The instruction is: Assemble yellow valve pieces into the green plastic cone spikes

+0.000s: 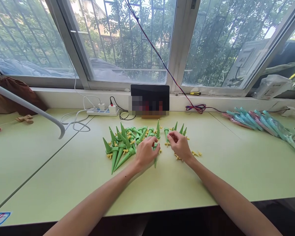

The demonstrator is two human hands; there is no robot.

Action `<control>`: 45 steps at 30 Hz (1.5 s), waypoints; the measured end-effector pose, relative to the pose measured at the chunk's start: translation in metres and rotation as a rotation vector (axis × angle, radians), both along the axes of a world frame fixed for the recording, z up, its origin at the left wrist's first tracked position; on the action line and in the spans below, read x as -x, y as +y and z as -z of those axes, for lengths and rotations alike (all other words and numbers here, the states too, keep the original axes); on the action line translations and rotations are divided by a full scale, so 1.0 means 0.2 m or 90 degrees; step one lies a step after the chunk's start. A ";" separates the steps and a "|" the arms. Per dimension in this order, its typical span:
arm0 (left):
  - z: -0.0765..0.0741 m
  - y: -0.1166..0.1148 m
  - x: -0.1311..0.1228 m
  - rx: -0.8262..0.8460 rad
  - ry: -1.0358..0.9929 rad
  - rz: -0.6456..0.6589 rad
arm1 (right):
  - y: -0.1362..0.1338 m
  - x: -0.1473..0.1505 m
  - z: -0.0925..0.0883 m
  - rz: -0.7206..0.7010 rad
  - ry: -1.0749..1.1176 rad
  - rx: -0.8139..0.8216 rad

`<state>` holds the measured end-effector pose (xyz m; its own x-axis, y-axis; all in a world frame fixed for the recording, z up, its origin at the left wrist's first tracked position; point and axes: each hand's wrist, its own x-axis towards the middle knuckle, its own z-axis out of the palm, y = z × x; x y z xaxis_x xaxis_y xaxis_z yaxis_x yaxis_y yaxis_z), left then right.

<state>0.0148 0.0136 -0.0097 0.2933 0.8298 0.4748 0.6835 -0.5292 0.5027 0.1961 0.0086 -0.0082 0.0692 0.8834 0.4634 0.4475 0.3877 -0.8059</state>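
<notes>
Green plastic watering spikes [115, 157] with ribbed caps lie and stand in a heap at the middle of the table, with small yellow T-shaped valves [109, 156] among them. My left hand [146, 152] is at the heap's right edge, thumb and fingers curved round the cap of a green spike [155, 163] that points toward me. Just right of it, my right hand [180, 146] has thumb and forefinger pinched together beside another green spike [166, 131]. Whatever sits in that pinch is too small to make out. Loose yellow valves [196, 153] lie by my right wrist.
A dark-screened tablet [149, 98] stands against the window wall behind the heap. Left of it is a white power strip [102, 112] with cables. Bagged blue and pink items [260, 121] lie far right. A white curved arm [29, 101] crosses the left side.
</notes>
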 end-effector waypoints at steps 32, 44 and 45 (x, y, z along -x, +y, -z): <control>0.01 -0.03 -0.02 -0.059 -0.044 0.092 | 0.06 -0.25 -0.09 -0.121 -0.427 0.082; 0.02 -0.03 -0.02 -0.037 -0.044 0.098 | 0.01 -0.27 -0.11 -0.076 -0.582 0.158; 0.02 -0.03 -0.02 -0.035 -0.042 0.099 | 0.00 -0.27 -0.11 -0.078 -0.586 0.170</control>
<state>0.0185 0.0075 -0.0133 0.3830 0.7492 0.5404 0.5575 -0.6539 0.5115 0.2495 0.0096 0.0147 -0.3207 0.9443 0.0734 0.9164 0.3290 -0.2281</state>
